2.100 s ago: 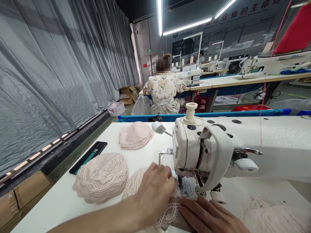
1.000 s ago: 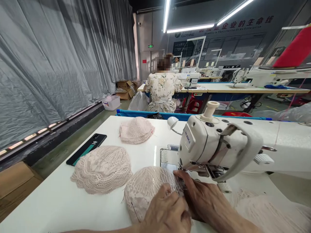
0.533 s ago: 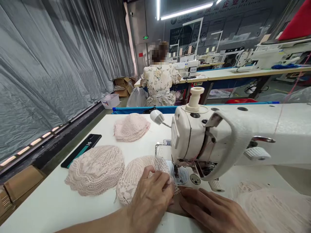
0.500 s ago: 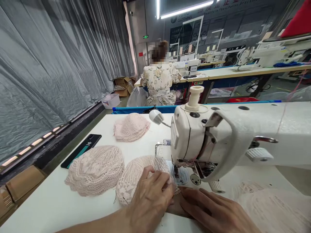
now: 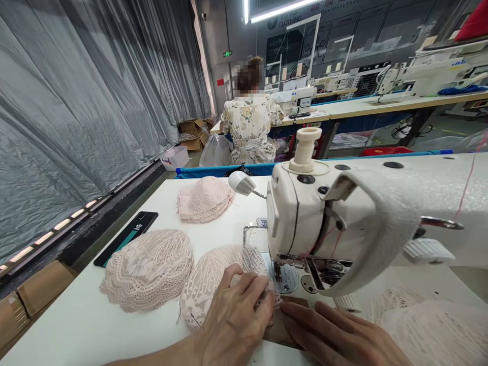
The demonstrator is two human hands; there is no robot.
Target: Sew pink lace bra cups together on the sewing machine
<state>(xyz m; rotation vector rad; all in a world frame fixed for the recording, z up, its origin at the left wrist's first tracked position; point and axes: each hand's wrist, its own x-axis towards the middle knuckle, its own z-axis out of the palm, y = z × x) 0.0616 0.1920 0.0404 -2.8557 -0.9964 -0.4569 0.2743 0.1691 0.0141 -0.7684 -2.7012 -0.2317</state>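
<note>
Basically a hand-positioning step at the needle, as I read it: lace edge being lined up. Left to right:

Far left of the white counter (image 5: 87, 317): phone (image 5: 128, 235), face down, partly covered by a lace stack (image 5: 148, 269), scalloped edges towards the near side. Farther back, a pink stack (image 5: 205, 199), well apart from the hands.

Next, the lace cup (image 5: 202, 284) being worked: on the counter, just right of the lace stack, domed side up, its right edge reaching close to the needle plate (image 5: 290, 280). Can't tell if any lace is under the presser foot (image 5: 278, 273).

Left hand (image 5: 238, 305) is curled over the cup's right side, fingers bunched on the lace; looks like a hold, though the pinch itself is hidden. Brown flat patch (image 5: 281, 333) between the hands; can't tell what it is.

Sewing machine (image 5: 285, 218) stands right behind, pink thread (image 5: 467, 185) running down to it. Right hand (image 5: 335, 330) lies low, fingers extended towards the lace edge; can't tell if it pinches anything. Loose lace pieces (image 5: 430, 320) farther right.

Next move calls for, my judgement: edge flat and square to the needle, no fold, left hand steadying the dome, both hands' fingertips clear of the foot.
</note>
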